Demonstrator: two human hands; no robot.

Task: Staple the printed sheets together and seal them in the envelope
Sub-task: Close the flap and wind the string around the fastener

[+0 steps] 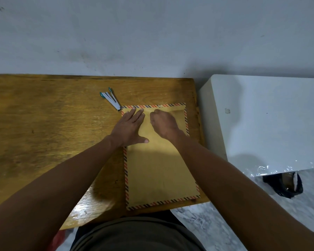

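A large brown envelope with a red-and-blue striped border lies flat on the wooden table, at its right end. The flap at its far end is folded down. My left hand lies flat on the envelope's upper left part, fingers spread. My right hand is curled into a fist and rests on the flap beside the left hand. A silver stapler with teal tips lies open on the table just past the envelope's far left corner. The printed sheets are out of sight.
A white cabinet top stands to the right of the table across a narrow gap. A grey wall runs behind both. A black object sits on the pale floor at lower right. The table's near edge is right against my body.
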